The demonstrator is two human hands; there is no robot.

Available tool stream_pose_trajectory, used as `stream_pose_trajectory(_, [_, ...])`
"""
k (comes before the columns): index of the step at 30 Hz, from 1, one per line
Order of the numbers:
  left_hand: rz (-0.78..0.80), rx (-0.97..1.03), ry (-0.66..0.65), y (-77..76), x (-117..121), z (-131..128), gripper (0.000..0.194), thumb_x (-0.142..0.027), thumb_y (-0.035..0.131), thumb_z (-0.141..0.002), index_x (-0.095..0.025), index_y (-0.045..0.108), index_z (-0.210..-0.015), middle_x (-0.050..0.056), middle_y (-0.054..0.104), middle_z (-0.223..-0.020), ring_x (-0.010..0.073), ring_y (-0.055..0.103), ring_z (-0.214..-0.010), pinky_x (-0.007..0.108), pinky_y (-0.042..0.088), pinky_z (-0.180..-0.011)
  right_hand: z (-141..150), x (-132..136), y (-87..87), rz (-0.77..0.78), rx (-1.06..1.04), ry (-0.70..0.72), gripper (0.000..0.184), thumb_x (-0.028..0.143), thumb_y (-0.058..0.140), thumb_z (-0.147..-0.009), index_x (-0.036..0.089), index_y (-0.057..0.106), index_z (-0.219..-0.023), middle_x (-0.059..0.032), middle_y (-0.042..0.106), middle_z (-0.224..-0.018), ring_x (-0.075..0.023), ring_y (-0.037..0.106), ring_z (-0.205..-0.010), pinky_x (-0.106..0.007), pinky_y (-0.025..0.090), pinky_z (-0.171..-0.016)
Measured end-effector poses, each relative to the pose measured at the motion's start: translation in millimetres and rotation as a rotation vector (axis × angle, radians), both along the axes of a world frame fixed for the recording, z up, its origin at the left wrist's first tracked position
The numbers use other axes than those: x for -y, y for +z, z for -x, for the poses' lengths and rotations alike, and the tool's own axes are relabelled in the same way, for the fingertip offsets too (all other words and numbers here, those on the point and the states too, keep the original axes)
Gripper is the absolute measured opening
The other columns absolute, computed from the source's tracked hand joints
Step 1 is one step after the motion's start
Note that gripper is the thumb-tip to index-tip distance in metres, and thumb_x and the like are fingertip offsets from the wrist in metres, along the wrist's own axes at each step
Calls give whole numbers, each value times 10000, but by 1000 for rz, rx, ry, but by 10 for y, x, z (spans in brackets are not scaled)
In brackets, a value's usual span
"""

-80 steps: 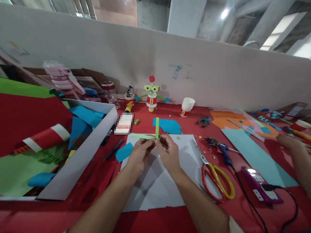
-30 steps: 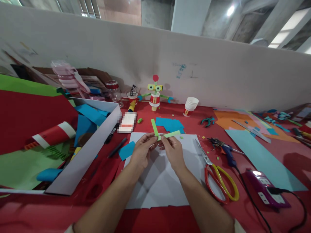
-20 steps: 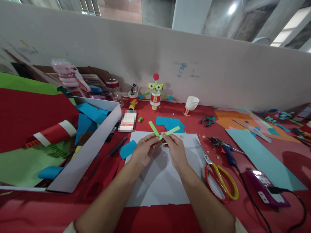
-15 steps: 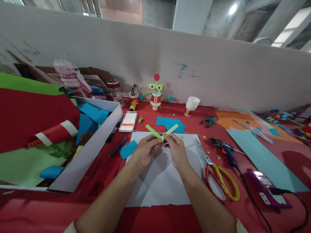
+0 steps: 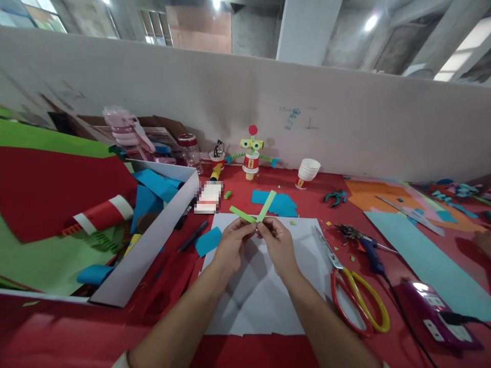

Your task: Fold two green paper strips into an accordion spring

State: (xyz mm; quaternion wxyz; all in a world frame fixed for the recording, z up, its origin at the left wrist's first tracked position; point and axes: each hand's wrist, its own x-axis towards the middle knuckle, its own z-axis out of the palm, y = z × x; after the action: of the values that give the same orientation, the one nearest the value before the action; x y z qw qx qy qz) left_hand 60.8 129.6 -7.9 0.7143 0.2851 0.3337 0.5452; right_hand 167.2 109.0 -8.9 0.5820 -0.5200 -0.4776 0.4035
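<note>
Left hand (image 5: 230,248) and right hand (image 5: 276,243) both pinched narrow on the join of two paper strips, over the far part of the white sheet (image 5: 264,296). Versus half a second ago, the V has turned: left green strip (image 5: 241,213) lies flatter, right green strip (image 5: 267,205) stands steeper. Probably mid-fold at the join; long ends still unfolded.

I see room between the forearms (image 5: 192,306), over white paper (image 5: 261,304); green strips (image 5: 265,207) bar its far edge, scissors (image 5: 337,263) its right, a box wall (image 5: 153,248) left.
</note>
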Motion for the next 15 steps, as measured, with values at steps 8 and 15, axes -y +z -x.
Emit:
stream_pose_trajectory(8, [128, 30, -96, 31, -46, 53, 197, -178, 786, -558, -152, 687, -726, 4, 635, -718, 95, 562, -665, 213, 444, -647, -67, -12, 5, -78, 84, 12, 124, 313, 586, -782, 201, 572, -731, 23, 584, -669, -127, 527, -614, -252, 433, -615])
stream_pose_trajectory(15, [106, -139, -243, 58, -78, 144, 235, -280, 820, -557, -129, 713, -702, 45, 654, -686, 113, 556, -645, 242, 430, -637, -93, -24, 35, -58, 95, 79, 121, 313, 596, -773, 201, 590, -727, 22, 601, -661, -127, 541, -600, -247, 437, -599])
